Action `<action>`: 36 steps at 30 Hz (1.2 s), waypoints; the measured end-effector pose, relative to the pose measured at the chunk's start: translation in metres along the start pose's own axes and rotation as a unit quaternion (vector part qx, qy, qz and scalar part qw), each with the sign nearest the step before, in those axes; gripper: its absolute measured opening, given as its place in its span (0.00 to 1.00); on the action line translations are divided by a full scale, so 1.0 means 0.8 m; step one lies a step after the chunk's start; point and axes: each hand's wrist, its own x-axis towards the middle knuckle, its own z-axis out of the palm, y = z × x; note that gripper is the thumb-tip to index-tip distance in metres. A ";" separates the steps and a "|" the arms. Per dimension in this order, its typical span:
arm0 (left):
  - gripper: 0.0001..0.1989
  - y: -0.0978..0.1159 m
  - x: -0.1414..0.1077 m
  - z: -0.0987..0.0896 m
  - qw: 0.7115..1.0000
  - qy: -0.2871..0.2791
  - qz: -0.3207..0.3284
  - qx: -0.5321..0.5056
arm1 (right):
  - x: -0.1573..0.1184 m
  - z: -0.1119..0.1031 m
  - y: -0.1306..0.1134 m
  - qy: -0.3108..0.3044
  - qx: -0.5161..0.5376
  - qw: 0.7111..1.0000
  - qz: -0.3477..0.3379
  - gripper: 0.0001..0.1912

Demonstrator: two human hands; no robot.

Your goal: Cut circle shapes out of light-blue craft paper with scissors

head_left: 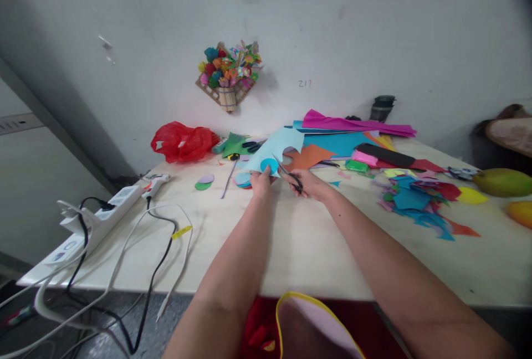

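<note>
In my left hand (pixel 261 183) is a large light blue paper sheet (pixel 279 144), pinched near its lower edge. A bright blue paper circle (pixel 269 167) lies against the sheet under my thumb. The sheet has a rounded bite cut out of its right side. My right hand (pixel 306 183) grips a pair of scissors (pixel 294 180) by the handles, and the blades point up and left at the sheet beside the circle. Just left of my left hand sits a small stack of cut circles (pixel 243 180), blue on top. A lilac circle (pixel 206 178) and a green circle (pixel 203 186) overlap farther left.
Colored paper scraps (pixel 411 195) pile up at the right, near a green mango-like fruit (pixel 502 183). Orange paper (pixel 311 156) and a magenta roll (pixel 357 123) lie behind. A red plastic bag (pixel 183 142) is back left; a power strip (pixel 120 204) with trailing cables occupies the left edge.
</note>
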 end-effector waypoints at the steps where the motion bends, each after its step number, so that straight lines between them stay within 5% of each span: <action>1: 0.13 0.001 -0.001 0.000 1.000 0.001 0.000 0.005 | -0.001 -0.001 -0.001 -0.001 0.002 1.000 0.001 0.14; 36: 0.10 0.016 -0.016 0.008 0.999 -0.017 -0.029 0.024 | -0.002 -0.010 -0.004 0.010 -0.017 1.000 -0.002 0.12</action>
